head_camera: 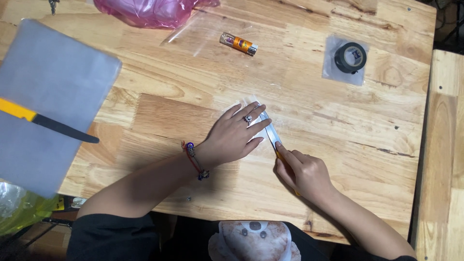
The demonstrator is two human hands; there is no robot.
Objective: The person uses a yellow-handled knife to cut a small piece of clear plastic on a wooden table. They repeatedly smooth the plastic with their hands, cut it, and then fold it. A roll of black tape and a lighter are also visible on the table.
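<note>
Head view, looking straight down on a wooden table (338,125). Left hand (237,137) lies flat, palm down, fingers spread, pressing on a small clear plastic sheet (251,104) near the middle of the table; only the sheet's far edge and a strip along the hand's right side show. A ring sits on one finger, and a beaded bracelet (195,162) circles the wrist. Right hand (304,174) is closed around a yellow-handled knife (273,135), index finger stretched along the top; the blade lies on the sheet just right of the left fingers, pointing to the far left. Whether the edge is biting into the plastic, I cannot tell.

Far side: a small orange and gold cylinder (239,44) lies on its side on another clear film. Right of it, well apart, a roll of black tape (350,57) rests on a square of clear plastic. A pink plastic bag (154,10) sits at the far edge. Left: a grey cutting mat (53,77) overhangs the table edge, with a second cutter (46,122), yellow and black, lying across it. A yellow-green bag (21,208) shows below the mat at the near left.
</note>
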